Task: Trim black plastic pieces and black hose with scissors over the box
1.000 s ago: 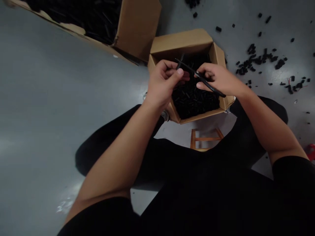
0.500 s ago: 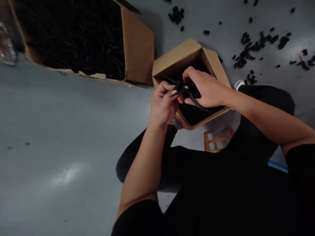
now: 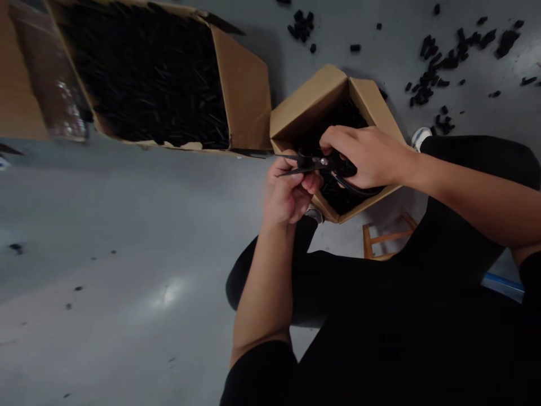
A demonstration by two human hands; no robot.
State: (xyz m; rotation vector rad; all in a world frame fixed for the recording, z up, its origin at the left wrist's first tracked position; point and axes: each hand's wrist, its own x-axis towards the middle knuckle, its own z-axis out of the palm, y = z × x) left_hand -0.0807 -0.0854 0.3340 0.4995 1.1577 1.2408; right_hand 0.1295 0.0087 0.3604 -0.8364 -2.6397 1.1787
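Note:
My right hand [image 3: 374,157] is closed around the handles of black scissors [image 3: 323,162], whose blades point left and stand slightly apart. My left hand [image 3: 282,197] pinches a small dark piece [image 3: 303,155] right at the blades; its exact shape is hard to make out against them. Both hands are over a small cardboard box [image 3: 310,101] with dark pieces inside, partly hidden by the hands and scissors.
A larger cardboard box [image 3: 247,84] full of black pieces stands at the upper left, beside a clear plastic wrap [image 3: 63,96]. Short black pieces [image 3: 452,59] lie scattered on the floor at the upper right. Below the small box is a wooden stool [image 3: 368,242].
The scissor blades have come closer together and now point more straight to the left. The camera view has shifted, so the boxes and hands appear farther right.

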